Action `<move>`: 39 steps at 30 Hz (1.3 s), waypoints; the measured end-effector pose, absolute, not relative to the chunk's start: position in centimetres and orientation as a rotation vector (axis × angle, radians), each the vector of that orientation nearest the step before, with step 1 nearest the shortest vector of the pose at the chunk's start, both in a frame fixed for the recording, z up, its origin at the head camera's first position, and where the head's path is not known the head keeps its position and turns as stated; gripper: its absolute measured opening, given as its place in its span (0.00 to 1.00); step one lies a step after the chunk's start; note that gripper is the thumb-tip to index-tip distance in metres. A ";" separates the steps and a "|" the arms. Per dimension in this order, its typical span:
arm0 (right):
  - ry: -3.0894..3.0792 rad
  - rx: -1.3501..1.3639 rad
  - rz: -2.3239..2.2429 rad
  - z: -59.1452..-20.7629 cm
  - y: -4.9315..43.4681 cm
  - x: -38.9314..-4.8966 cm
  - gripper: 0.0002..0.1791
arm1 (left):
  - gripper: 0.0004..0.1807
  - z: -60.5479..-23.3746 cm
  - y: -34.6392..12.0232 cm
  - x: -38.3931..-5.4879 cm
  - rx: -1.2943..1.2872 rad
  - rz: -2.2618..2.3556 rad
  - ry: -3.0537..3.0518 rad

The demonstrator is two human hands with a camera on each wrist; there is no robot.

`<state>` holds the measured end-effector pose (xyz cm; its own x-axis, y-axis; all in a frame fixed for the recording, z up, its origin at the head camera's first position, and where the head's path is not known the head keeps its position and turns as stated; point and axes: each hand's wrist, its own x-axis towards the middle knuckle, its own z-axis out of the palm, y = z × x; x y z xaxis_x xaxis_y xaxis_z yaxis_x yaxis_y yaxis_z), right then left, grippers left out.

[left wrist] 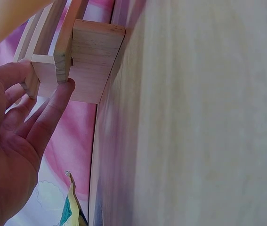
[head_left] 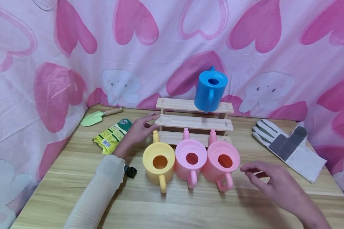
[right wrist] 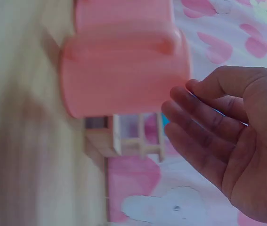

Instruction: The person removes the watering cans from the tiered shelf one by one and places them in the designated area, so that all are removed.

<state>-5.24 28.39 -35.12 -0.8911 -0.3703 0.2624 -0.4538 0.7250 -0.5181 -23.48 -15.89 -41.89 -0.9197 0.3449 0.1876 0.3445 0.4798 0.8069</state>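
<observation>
While my left grip (head_left: 137,130) touches the left end of the shelf (head_left: 193,121) with fingertips, its fingers fairly straight and spread, my right grip (head_left: 277,187) hangs loosely parted above the counter (head_left: 174,213), thumb and fingers pinching nothing. From the left wrist, I see my fingertips against the ends of the boards. The shelf lies just ahead and to the right of that grip, its long axis running left to right across from me, its three steps descending toward me.

Nearest my right grip, just to its left, the coral can (head_left: 217,171) stands upright, its spout pointing away from me toward the shelf and its handle turned back to me, slightly rightward. Beside it come the pink can (head_left: 186,171), then the yellow can (head_left: 158,176), also upright, spouts toward the shelf, handles my way. The yellow spout ends close to my left thumb.

Farther out, the blue can (head_left: 204,92) stands upright on the top step, right of its middle, spout toward the curtain (head_left: 149,63), handle toward me. Left of my left grip lies the bag (head_left: 114,135), with the trowel (head_left: 95,118) beyond, blade leftward. Beyond my right grip rests the glove (head_left: 286,146), cuff nearer me.
</observation>
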 end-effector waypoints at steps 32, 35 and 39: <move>-2.628 0.400 1.618 -32.5 23.1 -19.1 0.20 | 0.27 -41.7 -15.9 -23.6 0.638 1.494 2.704; -2.633 0.405 1.624 -32.5 22.5 -19.9 0.21 | 0.27 -41.8 -15.9 -23.6 0.634 1.485 2.713; -2.641 0.376 1.636 -32.4 21.9 -20.6 0.23 | 0.26 -41.9 -15.8 -23.5 0.624 1.464 2.723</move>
<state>-20.64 21.91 -32.37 -0.9710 -0.1964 0.1364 -0.2096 0.4245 -0.8808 -23.55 -15.81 -41.87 -0.9217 0.3358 0.1943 0.3473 0.4910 0.7989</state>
